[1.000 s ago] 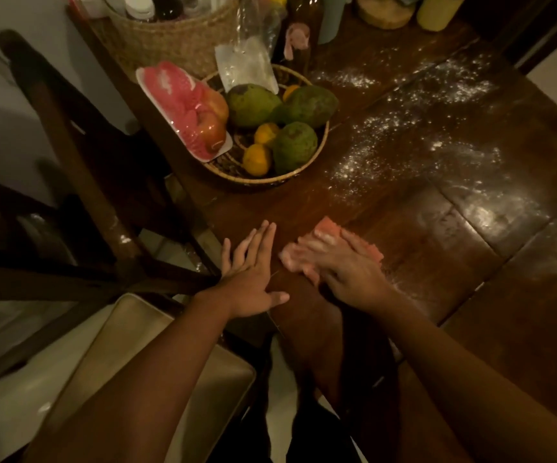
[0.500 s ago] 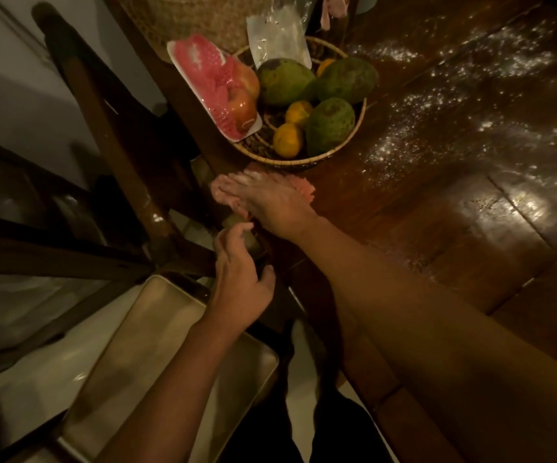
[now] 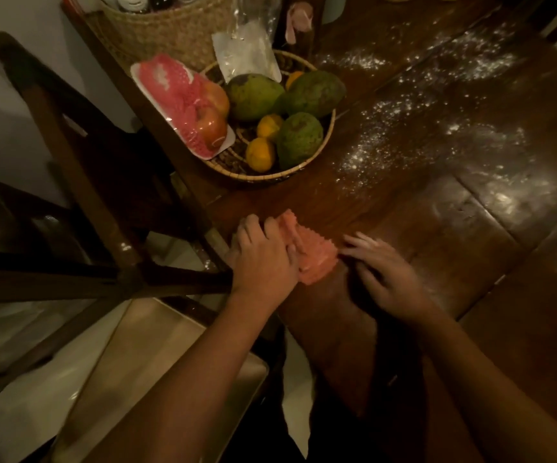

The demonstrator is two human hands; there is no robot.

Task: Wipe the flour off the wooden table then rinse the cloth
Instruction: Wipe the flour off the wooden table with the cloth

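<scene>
Cloth (image 3: 315, 260) changed hands: half a second back the right hand pressed it near the fruit basket (image 3: 304, 168), with the left cupped below the edge. Now we found the left hand (image 3: 263, 259) bent over its bunched left end, thumb on it, at the near corner. The right hand (image 3: 387, 272) lay flat, fingers spread, gripping nothing, tips at the cloth's edge. We judged it a regather, since flour (image 3: 437, 128) lay across the far boards of the wooden table (image 3: 471, 262). The room was dim. A metal tray (image 3: 157, 362) sat below the edge.
</scene>
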